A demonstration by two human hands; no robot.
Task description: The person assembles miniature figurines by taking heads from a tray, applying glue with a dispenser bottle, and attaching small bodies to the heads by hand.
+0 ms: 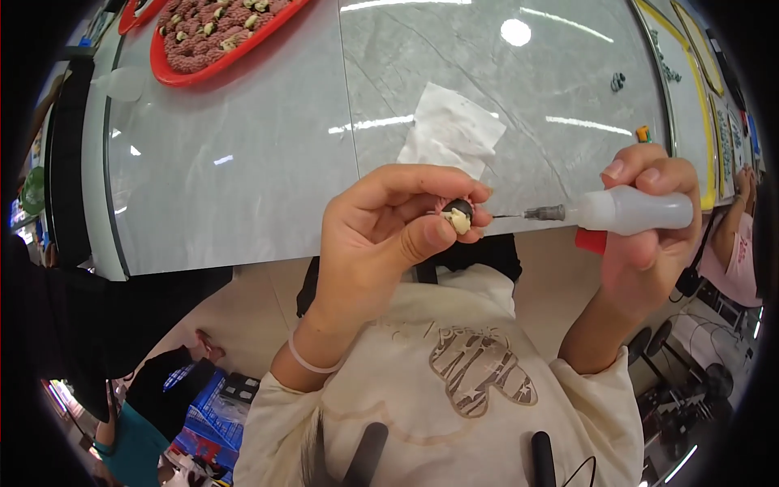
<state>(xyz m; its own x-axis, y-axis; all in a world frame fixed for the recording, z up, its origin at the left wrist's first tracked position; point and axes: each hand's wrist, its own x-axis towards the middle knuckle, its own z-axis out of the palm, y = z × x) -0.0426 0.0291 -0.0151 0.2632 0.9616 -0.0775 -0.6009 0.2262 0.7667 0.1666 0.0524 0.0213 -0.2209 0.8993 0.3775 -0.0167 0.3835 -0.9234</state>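
Translucent plastic is what I see in my right hand [649,243]: a small squeeze bottle [637,209] with a metal needle tip [527,214], lying level with the fingers wrapped round its body and the thumb pressed on top. I cannot tell what is inside the bottle; it looks whitish. The needle points left at a small dark and cream piece [459,215], which my left hand [381,243] pinches between thumb and curled fingertips, held up just in front of the near edge of the grey marble-look table [268,162]. The needle end is just beside the piece; I cannot tell whether it touches. On the table beyond lies a crumpled white tissue [450,130]. At the far left corner a red tray [219,36] is filled with many small brownish and cream pieces [211,24].
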